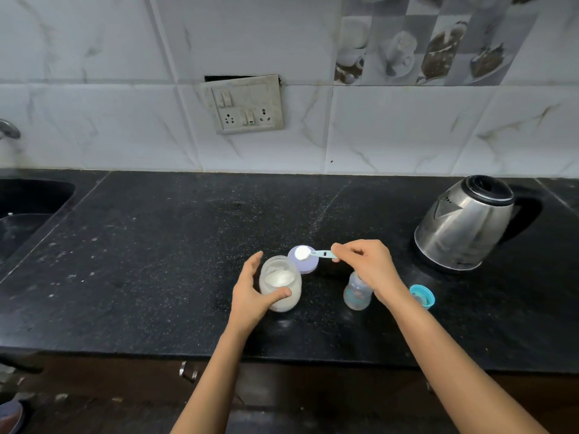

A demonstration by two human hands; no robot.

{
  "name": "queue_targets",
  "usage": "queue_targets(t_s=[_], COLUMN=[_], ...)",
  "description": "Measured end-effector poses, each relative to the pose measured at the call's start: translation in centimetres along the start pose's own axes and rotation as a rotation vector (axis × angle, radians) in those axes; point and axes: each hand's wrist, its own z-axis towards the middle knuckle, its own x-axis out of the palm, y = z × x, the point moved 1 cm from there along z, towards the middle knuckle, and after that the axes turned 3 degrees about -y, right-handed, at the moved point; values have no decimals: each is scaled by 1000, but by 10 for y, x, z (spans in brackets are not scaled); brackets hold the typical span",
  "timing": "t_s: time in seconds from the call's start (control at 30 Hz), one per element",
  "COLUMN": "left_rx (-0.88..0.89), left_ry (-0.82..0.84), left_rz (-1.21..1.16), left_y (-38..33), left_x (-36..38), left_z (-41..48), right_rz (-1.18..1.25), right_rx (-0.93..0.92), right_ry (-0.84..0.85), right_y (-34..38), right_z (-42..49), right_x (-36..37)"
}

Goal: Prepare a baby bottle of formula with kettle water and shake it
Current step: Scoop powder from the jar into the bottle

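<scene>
An open clear jar of white formula powder (279, 283) stands on the black counter (156, 261). My left hand (253, 294) grips the jar from its left side, thumb across the front. My right hand (366, 264) pinches the handle of a light blue scoop (315, 254) heaped with white powder, held above the jar's lavender lid (305, 266), which lies flat behind the jar. The clear baby bottle (355, 292) stands open under my right wrist, partly hidden. Its teal cap (423, 296) lies to the right. The steel kettle (463, 227) sits at the back right.
A black sink (28, 214) is sunk into the counter at the far left, with a tap (9, 130) above it. A switch and socket plate (246, 104) hangs on the tiled wall. The counter's front edge runs just below my forearms.
</scene>
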Motion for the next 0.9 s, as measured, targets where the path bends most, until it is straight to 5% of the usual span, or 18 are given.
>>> queue_targets(t_s=[0.17, 0.33, 0.9], left_rx=[197, 251, -68], left_ry=[-126, 49, 275], left_rz=[-39, -25, 138], left_y=[-48, -76, -34], left_x=[24, 78, 155], left_z=[-6, -19, -22], right_rz=[-3, 2, -107], right_rx=[7, 59, 107], right_ry=[-80, -138, -106], right_y=[-17, -42, -70], right_z=[-9, -19, -16], right_x=[-51, -80, -90])
